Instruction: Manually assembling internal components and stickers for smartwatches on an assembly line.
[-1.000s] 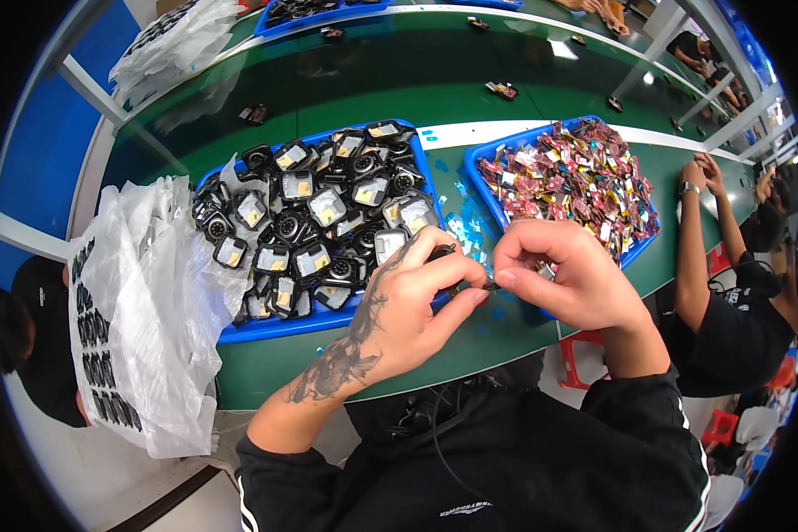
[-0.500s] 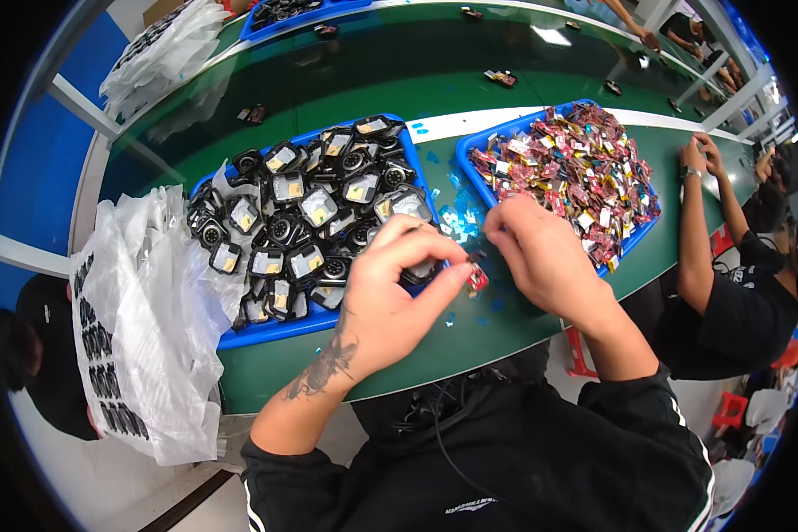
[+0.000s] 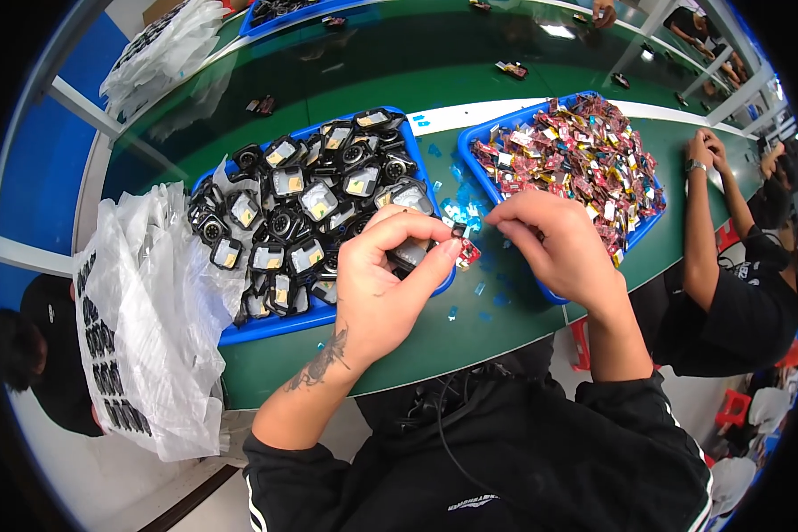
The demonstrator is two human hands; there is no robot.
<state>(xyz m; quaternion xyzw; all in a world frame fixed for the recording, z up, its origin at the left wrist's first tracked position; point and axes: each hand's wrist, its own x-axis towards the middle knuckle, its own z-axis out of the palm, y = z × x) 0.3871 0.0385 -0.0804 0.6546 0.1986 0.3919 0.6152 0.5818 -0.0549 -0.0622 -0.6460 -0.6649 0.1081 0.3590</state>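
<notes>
Holding a small red part [image 3: 466, 254] at the centre of the frame, the left hand [image 3: 386, 284] has its fingers clamped on it together with a black unit [image 3: 412, 253]. The right hand [image 3: 554, 244], a moment ago touching the left one, is now drawn slightly apart, fingers pinched together near the part, over the green desk [image 3: 434, 332] between two blue trays [image 3: 266, 324]. It seems the peeling step is progressing.

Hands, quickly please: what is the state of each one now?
Left hand: closed, holding a small black part with a red piece.
Right hand: fingers pinched together; what they hold cannot be told.
</notes>
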